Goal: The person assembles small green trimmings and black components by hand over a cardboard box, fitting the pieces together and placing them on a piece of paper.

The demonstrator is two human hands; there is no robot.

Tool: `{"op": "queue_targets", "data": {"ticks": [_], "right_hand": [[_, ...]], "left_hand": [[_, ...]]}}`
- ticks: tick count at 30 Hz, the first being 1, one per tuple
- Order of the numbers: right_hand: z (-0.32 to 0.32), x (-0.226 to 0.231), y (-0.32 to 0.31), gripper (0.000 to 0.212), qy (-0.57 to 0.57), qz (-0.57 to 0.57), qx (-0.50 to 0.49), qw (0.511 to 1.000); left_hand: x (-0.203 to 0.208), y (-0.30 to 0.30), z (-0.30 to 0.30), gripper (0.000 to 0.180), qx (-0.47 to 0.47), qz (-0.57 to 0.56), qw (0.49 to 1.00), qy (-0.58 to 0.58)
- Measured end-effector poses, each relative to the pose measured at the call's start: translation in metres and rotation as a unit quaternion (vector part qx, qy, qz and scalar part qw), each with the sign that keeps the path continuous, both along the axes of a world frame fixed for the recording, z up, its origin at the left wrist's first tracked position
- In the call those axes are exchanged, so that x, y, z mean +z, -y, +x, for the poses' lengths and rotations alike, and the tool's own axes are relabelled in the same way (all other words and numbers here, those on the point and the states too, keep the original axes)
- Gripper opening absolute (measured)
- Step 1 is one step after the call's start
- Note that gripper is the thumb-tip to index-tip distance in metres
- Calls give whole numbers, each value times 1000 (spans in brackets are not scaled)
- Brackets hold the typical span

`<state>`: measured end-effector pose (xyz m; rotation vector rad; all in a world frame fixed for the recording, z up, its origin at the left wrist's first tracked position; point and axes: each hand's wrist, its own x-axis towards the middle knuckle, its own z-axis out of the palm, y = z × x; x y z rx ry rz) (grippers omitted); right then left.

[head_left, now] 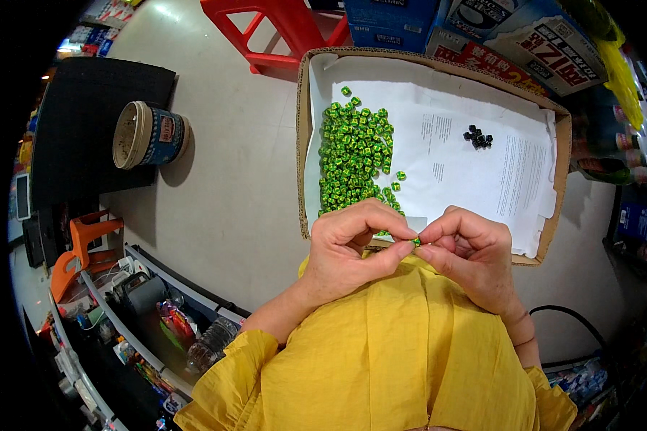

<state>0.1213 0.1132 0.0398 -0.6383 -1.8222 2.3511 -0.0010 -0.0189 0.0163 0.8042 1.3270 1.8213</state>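
Observation:
My left hand [349, 244] and my right hand [474, 251] meet over the near edge of a shallow cardboard box [303, 144]. Thumb and forefinger of each hand pinch a tiny shiny green piece [416, 242] between them; the fingers cover most of it. Many similar green foil-wrapped pieces [354, 147] form a heap along the box's left side, with a few loose ones beside it. On the right, a small cluster of black pieces [478, 136] lies on the white printed paper [424, 93] that lines the box.
A red plastic stool [284, 29] stands beyond the box, next to blue cartons [392, 25]. To the left, a round tub [151, 135] sits near a black panel [97, 122]. An orange chair-like frame [83, 248] and a cluttered shelf [165, 316] are at lower left.

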Motion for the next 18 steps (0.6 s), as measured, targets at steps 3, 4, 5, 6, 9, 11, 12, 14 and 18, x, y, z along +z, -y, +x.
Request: {"op": "queue_targets", "data": {"ticks": [3, 4, 5, 6, 9, 11, 12, 14, 18], "right_hand": [[0, -1, 2, 11, -8, 10, -7, 1000], [0, -1, 2, 11, -11, 16, -10, 1000], [0, -2, 2, 11, -11, 15, -9, 1000], [0, -2, 2, 11, -14, 33, -5, 999], [1, -4, 0, 12, -14, 37, 1, 999], [0, -5, -1, 12, -11, 22, 4, 1000], [-1, -5, -1, 11, 2, -21, -5, 1000], [-2, -5, 0, 10, 14, -63, -14, 998], [-2, -7, 1, 7, -2, -106, -44, 993]], "left_hand": [[1, 0, 1, 15, -1, -4, 1000, -4], [1, 0, 1, 14, 0, -10, 1000, 6], [1, 1, 1, 14, 2, -17, 1000, 16], [1, 1, 2, 14, 3, -18, 1000, 16], [2, 1, 4, 14, 13, -26, 999, 26], [1, 1, 5, 14, 27, -27, 999, 6], [1, 1, 4, 14, 27, -27, 999, 6], [3, 1, 3, 14, 24, -55, 997, -41], [0, 0, 2, 14, 25, -51, 994, -92]]}}
